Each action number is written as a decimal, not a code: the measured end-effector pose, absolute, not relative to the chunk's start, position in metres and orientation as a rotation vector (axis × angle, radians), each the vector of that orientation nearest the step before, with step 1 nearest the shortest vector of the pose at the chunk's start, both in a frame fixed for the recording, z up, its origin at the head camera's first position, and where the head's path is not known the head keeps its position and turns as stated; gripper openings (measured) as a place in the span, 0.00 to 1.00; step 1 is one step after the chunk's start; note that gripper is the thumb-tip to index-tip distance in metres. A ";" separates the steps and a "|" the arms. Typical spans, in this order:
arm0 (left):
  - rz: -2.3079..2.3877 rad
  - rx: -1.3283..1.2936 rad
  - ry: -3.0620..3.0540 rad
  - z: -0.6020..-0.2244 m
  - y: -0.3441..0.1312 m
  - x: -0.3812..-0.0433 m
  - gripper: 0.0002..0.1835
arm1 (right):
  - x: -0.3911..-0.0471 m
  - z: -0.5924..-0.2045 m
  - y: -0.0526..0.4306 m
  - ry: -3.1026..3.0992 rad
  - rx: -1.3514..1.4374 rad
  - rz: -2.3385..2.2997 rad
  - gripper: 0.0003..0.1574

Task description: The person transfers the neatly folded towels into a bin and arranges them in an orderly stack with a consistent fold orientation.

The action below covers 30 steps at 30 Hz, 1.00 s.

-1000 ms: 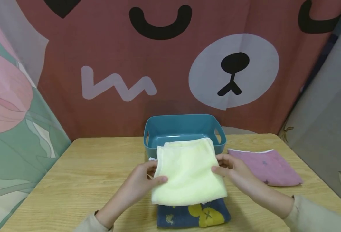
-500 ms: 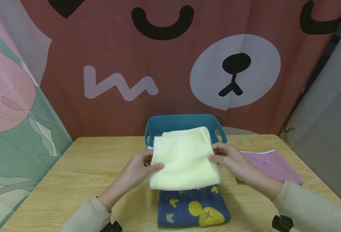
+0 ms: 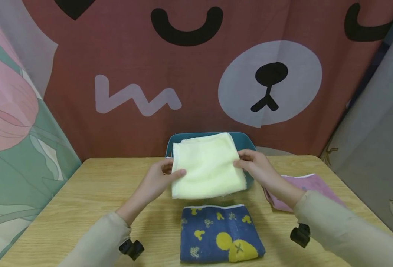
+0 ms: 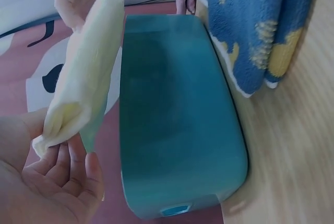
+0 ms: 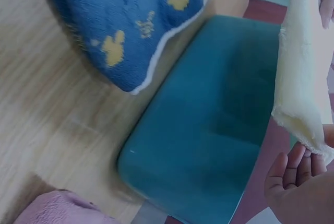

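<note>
My left hand (image 3: 154, 181) and right hand (image 3: 258, 167) are pinching opposite edges of a pale yellow, folded plush towel (image 3: 208, 168), thumbs pressing its near face. In the head view it is hiding much of a teal, rectangular, smooth-walled basket (image 3: 245, 141); the wrist views are showing it hanging above the rim, the left one revealing its open folded end. Nearer me, a navy, yellow-printed folded towel (image 3: 221, 233) is lying on the wooden bench (image 3: 106, 193); a pink folded towel (image 3: 311, 187) is resting rightward, only its corner showing in the right wrist view.
</note>
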<state>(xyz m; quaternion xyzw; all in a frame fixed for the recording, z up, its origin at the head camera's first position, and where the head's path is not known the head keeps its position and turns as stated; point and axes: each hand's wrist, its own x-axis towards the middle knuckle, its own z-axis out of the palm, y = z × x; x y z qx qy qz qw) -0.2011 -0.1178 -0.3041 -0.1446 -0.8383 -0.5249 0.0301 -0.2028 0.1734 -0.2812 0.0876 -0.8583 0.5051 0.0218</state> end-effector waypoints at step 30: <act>-1.734 -0.235 -2.359 -0.291 -0.113 -0.274 0.20 | -0.287 -0.285 0.147 -2.440 0.028 1.685 0.26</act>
